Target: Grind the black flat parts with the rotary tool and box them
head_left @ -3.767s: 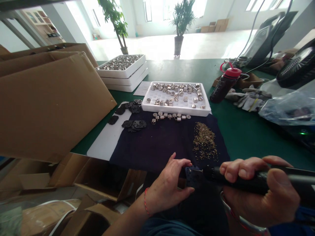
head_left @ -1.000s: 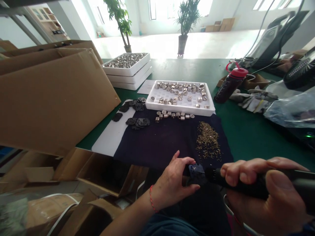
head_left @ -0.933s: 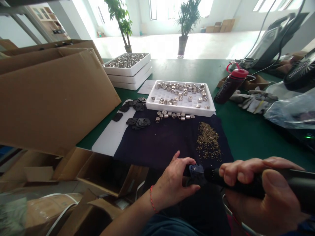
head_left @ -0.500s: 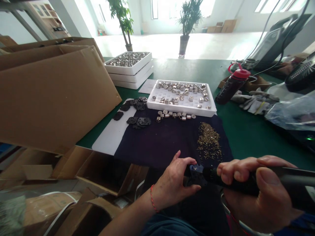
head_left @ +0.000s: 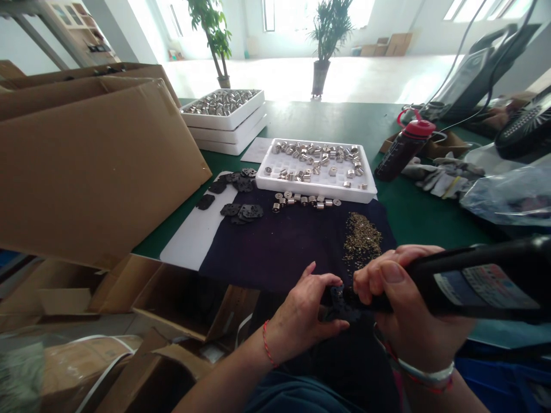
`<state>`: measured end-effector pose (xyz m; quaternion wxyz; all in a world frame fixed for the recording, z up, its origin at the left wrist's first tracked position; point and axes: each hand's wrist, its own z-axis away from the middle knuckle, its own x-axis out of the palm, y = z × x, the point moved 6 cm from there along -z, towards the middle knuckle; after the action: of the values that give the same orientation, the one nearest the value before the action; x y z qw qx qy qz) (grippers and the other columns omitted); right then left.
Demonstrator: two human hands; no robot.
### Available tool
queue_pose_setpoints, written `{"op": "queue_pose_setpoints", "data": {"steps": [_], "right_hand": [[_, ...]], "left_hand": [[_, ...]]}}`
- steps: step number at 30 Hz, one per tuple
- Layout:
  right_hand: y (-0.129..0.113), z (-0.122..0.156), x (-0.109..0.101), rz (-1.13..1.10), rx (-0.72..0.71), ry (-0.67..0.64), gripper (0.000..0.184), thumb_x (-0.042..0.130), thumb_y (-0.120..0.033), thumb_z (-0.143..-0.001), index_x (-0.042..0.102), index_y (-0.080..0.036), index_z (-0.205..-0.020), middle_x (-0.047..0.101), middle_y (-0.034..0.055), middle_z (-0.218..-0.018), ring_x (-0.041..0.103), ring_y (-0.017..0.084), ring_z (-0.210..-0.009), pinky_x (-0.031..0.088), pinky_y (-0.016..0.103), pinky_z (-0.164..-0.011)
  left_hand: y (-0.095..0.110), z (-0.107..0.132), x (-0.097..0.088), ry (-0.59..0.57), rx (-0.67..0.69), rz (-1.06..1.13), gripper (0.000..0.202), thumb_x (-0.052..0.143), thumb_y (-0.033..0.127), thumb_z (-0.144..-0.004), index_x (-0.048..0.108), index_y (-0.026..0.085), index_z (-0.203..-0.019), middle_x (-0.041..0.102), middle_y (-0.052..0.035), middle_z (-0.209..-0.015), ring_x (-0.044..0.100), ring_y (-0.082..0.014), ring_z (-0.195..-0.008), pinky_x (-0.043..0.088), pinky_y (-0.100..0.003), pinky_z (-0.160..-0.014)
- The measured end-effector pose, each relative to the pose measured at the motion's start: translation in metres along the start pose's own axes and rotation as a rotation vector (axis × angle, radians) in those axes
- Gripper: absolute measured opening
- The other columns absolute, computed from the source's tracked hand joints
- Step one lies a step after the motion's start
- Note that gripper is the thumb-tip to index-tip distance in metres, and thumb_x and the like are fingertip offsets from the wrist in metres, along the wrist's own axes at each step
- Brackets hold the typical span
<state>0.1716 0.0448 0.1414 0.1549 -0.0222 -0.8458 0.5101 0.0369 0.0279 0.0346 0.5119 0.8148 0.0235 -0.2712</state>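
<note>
My left hand (head_left: 301, 310) grips a small dark plate (head_left: 340, 301) at the near edge of a navy cloth (head_left: 279, 252). My right hand (head_left: 400, 292) holds a black handheld rotary grinder (head_left: 486, 281) with a printed label, its tip at the plate and partly hidden by my fingers. Beyond my hands lies a heap of brass-coloured shavings (head_left: 361, 241). A row of small metal cylinders (head_left: 303, 201) sits further up the cloth. Several black plates (head_left: 241, 209) lie at its left end, partly on a white sheet (head_left: 189, 235).
A white foam tray of metal cylinders (head_left: 316, 172) and a stack of similar trays (head_left: 224, 115) stand on the green table (head_left: 430, 218). Large cardboard sheets (head_left: 86, 166) lean at left. A bottle (head_left: 404, 149), gloves (head_left: 443, 180) and a plastic bag (head_left: 512, 195) lie at right.
My right hand has turned the grinder, bringing its labelled side into view, and has moved up and left over the plate. My left hand stays on the plate.
</note>
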Motion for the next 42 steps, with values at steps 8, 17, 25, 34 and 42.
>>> {"op": "queue_pose_setpoints", "data": {"steps": [8,17,25,34,42], "right_hand": [[0.012,0.005,-0.001,0.097,0.075,0.034,0.027,0.089,-0.028,-0.083,0.063,-0.023,-0.088,0.062,-0.0061,-0.070,0.057,0.012,-0.051,0.054,0.029,-0.047],[-0.011,-0.009,-0.058,0.007,-0.045,0.496,0.023,0.067,-0.030,-0.070,0.061,-0.026,-0.091,0.049,-0.0109,-0.052,0.041,0.015,-0.037,0.046,0.032,-0.039],[0.001,-0.007,-0.099,0.042,-0.029,0.688,0.018,0.067,-0.029,-0.065,0.060,-0.026,-0.081,0.046,-0.0090,-0.049,0.040,0.015,-0.037,0.041,0.033,-0.040],[0.016,-0.004,-0.102,0.001,-0.021,0.667,0.021,0.067,-0.029,-0.070,0.059,-0.024,-0.089,0.049,-0.0110,-0.052,0.042,0.014,-0.038,0.045,0.030,-0.042],[0.011,-0.004,-0.101,0.046,-0.010,0.696,0.018,0.063,-0.033,-0.070,0.057,-0.026,-0.085,0.046,-0.0115,-0.051,0.040,0.014,-0.038,0.042,0.031,-0.041]], "left_hand": [[-0.001,0.000,0.001,0.005,0.004,-0.003,0.077,0.097,0.018,-0.077,0.053,0.025,-0.139,0.073,-0.0085,-0.134,0.074,-0.0303,-0.123,0.032,-0.063,-0.135],[0.003,0.000,-0.001,0.016,0.014,-0.011,0.073,0.094,0.010,-0.077,0.052,0.022,-0.135,0.072,-0.0074,-0.128,0.073,-0.0260,-0.121,0.033,-0.063,-0.135],[0.003,0.000,-0.002,0.008,-0.012,-0.008,0.075,0.091,0.007,-0.078,0.050,0.026,-0.138,0.071,-0.0043,-0.131,0.072,-0.0258,-0.123,0.029,-0.064,-0.136],[0.004,0.001,-0.004,-0.002,-0.016,-0.014,0.078,0.091,0.005,-0.076,0.050,0.027,-0.139,0.071,-0.0019,-0.130,0.073,-0.0243,-0.122,0.029,-0.063,-0.136],[0.004,0.001,-0.002,0.014,-0.021,-0.013,0.079,0.092,0.005,-0.076,0.050,0.027,-0.139,0.071,-0.0017,-0.131,0.073,-0.0240,-0.122,0.028,-0.062,-0.137]]}}
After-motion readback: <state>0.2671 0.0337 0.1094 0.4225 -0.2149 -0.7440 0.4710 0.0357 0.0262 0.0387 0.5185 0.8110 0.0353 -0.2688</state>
